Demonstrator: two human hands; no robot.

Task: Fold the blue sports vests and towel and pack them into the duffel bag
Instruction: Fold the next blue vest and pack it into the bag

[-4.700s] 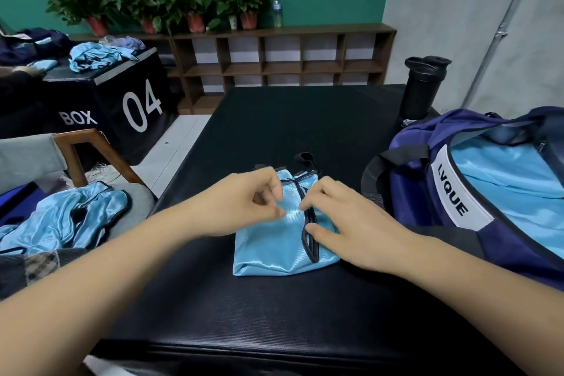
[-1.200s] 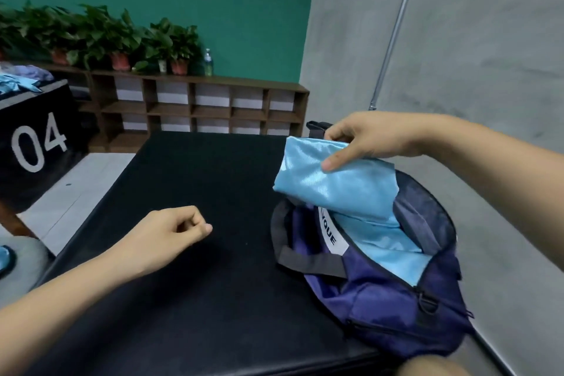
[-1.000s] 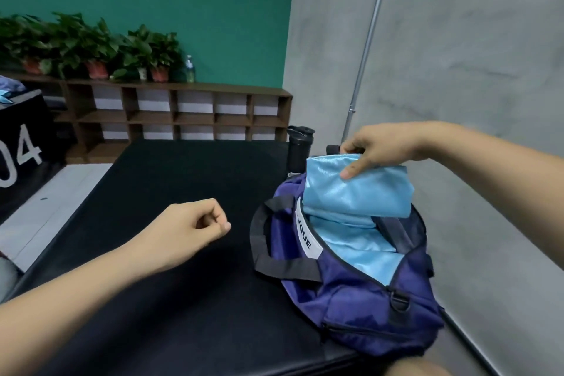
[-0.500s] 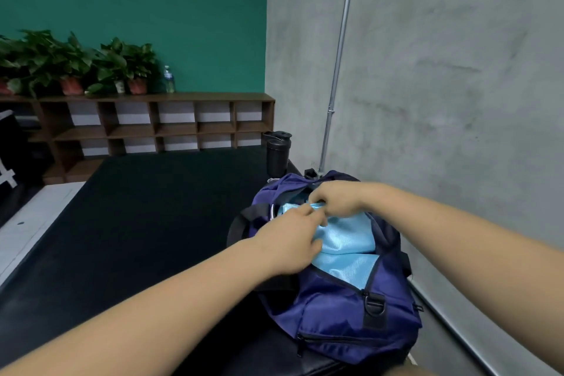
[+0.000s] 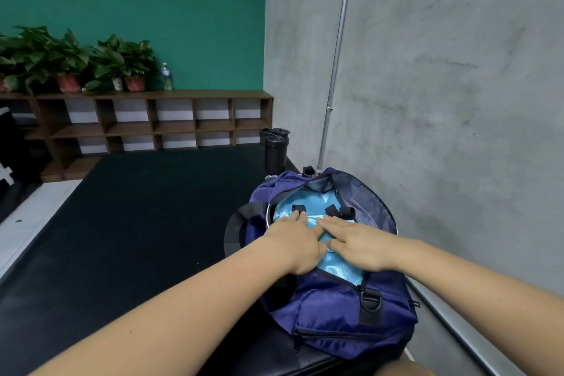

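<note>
Left grip (image 5: pixel 293 240) and right grip (image 5: pixel 356 243), in the head view, lie flat with fingers straight, pressing a folded blue vest (image 5: pixel 319 203) down inside the open duffel bag (image 5: pixel 332 311) on the black surface (image 5: pixel 137 223). Packing seems partly done: the towel isn't identifiable, and the bag is unzipped.

The black padded bench (image 5: pixel 137 223) stretches away from the near edge, its surface matte and finely textured. The dark blue duffel bag (image 5: pixel 329 308) sits unzipped on the near right corner, close to the grey wall (image 5: pixel 442 101). A black shaker bottle (image 5: pixel 275 151) stands upright at the bench's far right edge, just behind the bag.
</note>
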